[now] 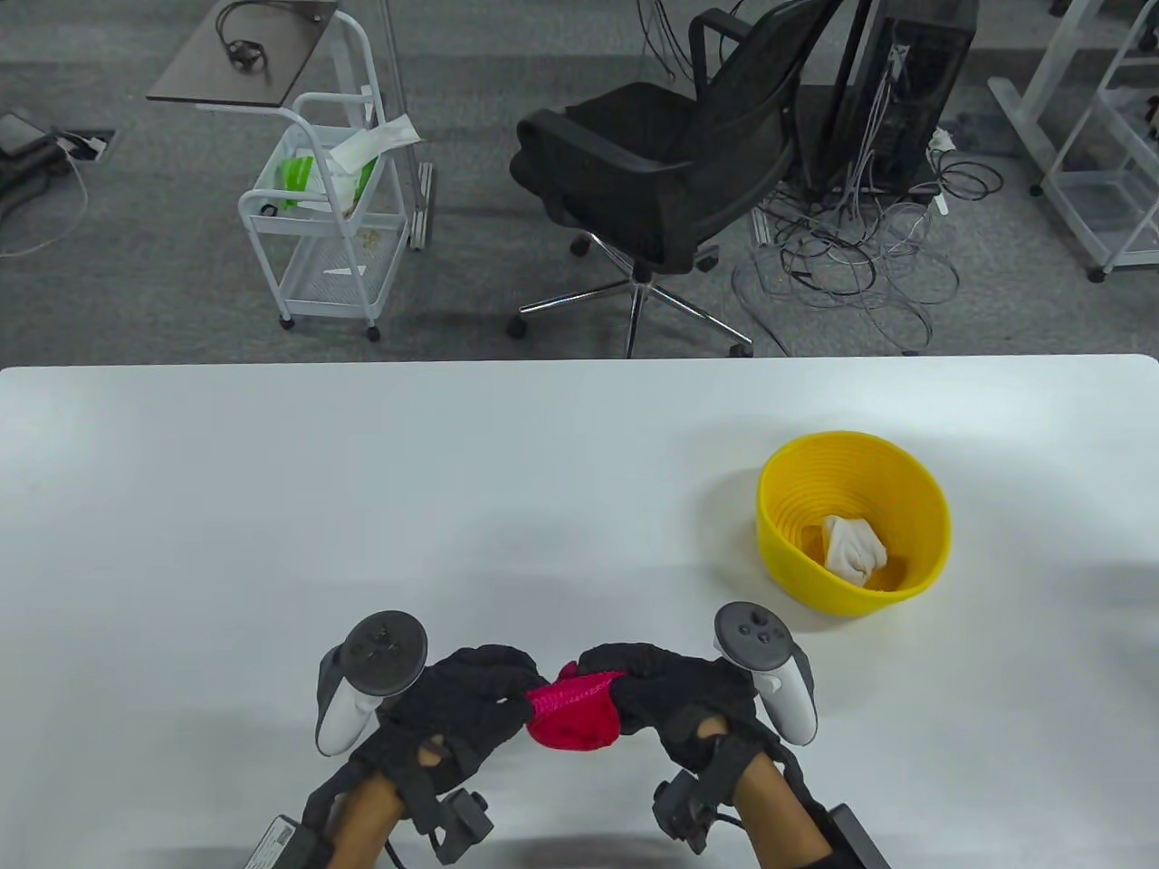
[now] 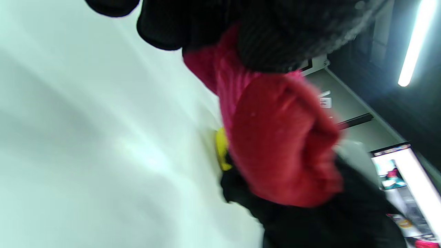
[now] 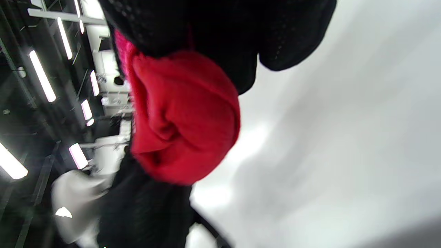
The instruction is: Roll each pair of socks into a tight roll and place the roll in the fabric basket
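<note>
A red sock roll is held between both gloved hands just above the table's front edge. My left hand grips its left end and my right hand grips its right end, fingers curled over the stretched pink cuff. In the left wrist view the red sock roll hangs below my black fingers. The right wrist view shows the red sock roll bundled under my fingers. A yellow basket stands at the right with a white sock roll inside.
The white table stretches wide to the left and behind the hands. Beyond its far edge stand a black office chair, a white trolley and a tangle of cables on the floor.
</note>
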Demonstrator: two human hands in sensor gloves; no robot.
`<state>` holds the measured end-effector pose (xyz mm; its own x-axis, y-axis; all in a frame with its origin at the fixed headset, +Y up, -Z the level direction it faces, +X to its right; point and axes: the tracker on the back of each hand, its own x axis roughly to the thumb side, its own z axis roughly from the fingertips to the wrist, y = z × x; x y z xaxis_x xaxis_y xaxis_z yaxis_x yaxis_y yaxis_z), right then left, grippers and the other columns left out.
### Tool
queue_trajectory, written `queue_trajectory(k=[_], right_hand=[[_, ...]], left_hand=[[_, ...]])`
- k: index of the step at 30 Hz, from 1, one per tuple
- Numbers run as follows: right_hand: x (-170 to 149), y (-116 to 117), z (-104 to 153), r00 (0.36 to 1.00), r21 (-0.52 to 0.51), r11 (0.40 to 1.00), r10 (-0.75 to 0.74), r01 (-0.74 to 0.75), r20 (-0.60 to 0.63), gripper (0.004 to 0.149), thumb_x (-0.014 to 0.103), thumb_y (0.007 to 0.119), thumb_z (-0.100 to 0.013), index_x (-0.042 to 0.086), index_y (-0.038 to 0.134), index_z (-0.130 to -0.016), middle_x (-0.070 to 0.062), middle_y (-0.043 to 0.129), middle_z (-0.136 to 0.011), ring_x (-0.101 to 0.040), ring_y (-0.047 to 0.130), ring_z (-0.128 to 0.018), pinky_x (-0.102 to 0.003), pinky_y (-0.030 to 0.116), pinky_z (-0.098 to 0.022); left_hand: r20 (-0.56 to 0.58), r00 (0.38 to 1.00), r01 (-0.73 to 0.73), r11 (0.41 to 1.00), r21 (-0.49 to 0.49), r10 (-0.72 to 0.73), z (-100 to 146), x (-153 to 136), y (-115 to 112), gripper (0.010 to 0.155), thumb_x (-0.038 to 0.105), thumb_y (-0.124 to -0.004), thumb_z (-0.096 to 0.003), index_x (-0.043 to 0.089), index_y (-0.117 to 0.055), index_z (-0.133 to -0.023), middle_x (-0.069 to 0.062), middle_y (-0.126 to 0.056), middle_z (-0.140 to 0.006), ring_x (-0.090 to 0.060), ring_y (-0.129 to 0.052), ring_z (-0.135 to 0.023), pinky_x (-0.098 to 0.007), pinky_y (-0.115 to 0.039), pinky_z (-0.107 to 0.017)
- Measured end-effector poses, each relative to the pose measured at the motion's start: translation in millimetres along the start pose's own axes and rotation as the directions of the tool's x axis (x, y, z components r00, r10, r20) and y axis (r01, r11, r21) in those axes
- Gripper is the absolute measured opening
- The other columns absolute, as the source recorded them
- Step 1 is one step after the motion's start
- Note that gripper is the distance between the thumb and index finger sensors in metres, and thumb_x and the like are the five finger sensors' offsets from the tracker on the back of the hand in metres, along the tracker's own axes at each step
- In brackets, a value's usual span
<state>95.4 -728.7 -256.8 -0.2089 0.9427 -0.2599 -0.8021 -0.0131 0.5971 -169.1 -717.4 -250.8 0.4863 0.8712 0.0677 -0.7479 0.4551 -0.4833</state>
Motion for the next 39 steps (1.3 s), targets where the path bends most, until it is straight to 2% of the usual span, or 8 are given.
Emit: queue_trajectory(k=[3,8,12,16,19,23,32,39], right_hand=[[2,8,-2,0.998,0.086,0.994,0.062,-0.063,0.010,0.041,0.034,0.077,-0.045,0.037,0.078,-0.086,0.009,0.093,-0.085,-0.015,0.092,-0.080,-0.050,0.071,-0.066],[5,13,-2,0.998,0.154,0.986,0.056,-0.060,0.028,0.045,0.034,0.076,-0.046,0.037,0.072,-0.090,0.013,0.090,-0.085,-0.016,0.087,-0.083,-0.053,0.065,-0.070],[7,7,4,0.981,-0.065,0.980,0.191,-0.190,0.011,0.045,0.037,0.079,-0.045,0.040,0.073,-0.090,0.014,0.087,-0.089,-0.018,0.086,-0.086,-0.053,0.068,-0.068],[4,5,4,0.962,-0.186,0.944,0.268,-0.272,-0.052,0.056,0.045,0.081,-0.043,0.041,0.065,-0.096,0.007,0.074,-0.102,-0.018,0.086,-0.088,-0.052,0.070,-0.067],[-1,5,0,0.959,-0.137,0.950,0.273,-0.281,-0.074,0.063,0.052,0.078,-0.041,0.036,0.061,-0.099,0.004,0.076,-0.102,-0.020,0.088,-0.087,-0.051,0.072,-0.065],[-2,9,-2,0.962,-0.108,0.957,0.261,-0.268,-0.075,0.054,0.047,0.081,-0.042,0.035,0.071,-0.093,0.007,0.086,-0.093,-0.017,0.093,-0.082,-0.050,0.072,-0.065],[12,1,10,0.891,-0.353,0.821,0.445,-0.448,-0.095,0.042,0.043,0.084,-0.041,0.036,0.083,-0.082,0.008,0.096,-0.078,-0.013,0.099,-0.069,-0.048,0.076,-0.062],[26,-12,22,0.761,-0.531,0.587,0.620,-0.611,-0.190,0.041,0.043,0.087,-0.040,0.035,0.086,-0.080,0.007,0.099,-0.076,-0.014,0.102,-0.066,-0.048,0.079,-0.059]], left_hand=[[-0.024,0.999,0.034,0.999,-0.016,-0.035,-1,-3,-3,0.038,0.035,-0.083,-0.0404,0.032,-0.096,-0.076,-0.006,-0.077,-0.096,-0.032,-0.069,-0.091,-0.053,-0.055,-0.065],[0.045,0.999,-0.005,0.992,0.125,-0.001,2,0,8,0.039,0.038,-0.082,-0.0404,0.034,-0.097,-0.077,-0.004,-0.090,-0.087,-0.030,-0.084,-0.079,-0.051,-0.066,-0.058],[0.096,0.995,-0.005,0.986,0.169,-0.011,5,3,8,0.041,0.038,-0.083,-0.0402,0.033,-0.096,-0.079,-0.005,-0.097,-0.081,-0.028,-0.094,-0.068,-0.050,-0.072,-0.054],[0.131,0.990,0.031,0.981,0.194,-0.057,6,9,3,0.041,0.037,-0.084,-0.0395,0.033,-0.095,-0.079,-0.006,-0.100,-0.079,-0.028,-0.097,-0.065,-0.050,-0.074,-0.052],[0.163,0.983,0.045,0.968,0.249,-0.088,9,14,4,0.041,0.036,-0.085,-0.0390,0.033,-0.096,-0.078,-0.005,-0.100,-0.080,-0.028,-0.099,-0.064,-0.050,-0.075,-0.052],[0.174,0.978,0.071,0.966,0.250,-0.117,10,15,4,0.041,0.035,-0.085,-0.0392,0.033,-0.096,-0.079,-0.005,-0.099,-0.081,-0.028,-0.098,-0.067,-0.050,-0.074,-0.052],[0.121,0.981,0.118,0.965,0.235,-0.150,8,12,3,0.050,0.039,-0.082,-0.0395,0.030,-0.086,-0.088,-0.006,-0.090,-0.091,-0.030,-0.090,-0.078,-0.052,-0.069,-0.058],[0.013,0.992,0.121,0.959,0.256,-0.128,12,-1,10,0.058,0.046,-0.081,-0.0387,0.028,-0.080,-0.094,-0.007,-0.081,-0.100,-0.032,-0.080,-0.090,-0.053,-0.061,-0.066]])
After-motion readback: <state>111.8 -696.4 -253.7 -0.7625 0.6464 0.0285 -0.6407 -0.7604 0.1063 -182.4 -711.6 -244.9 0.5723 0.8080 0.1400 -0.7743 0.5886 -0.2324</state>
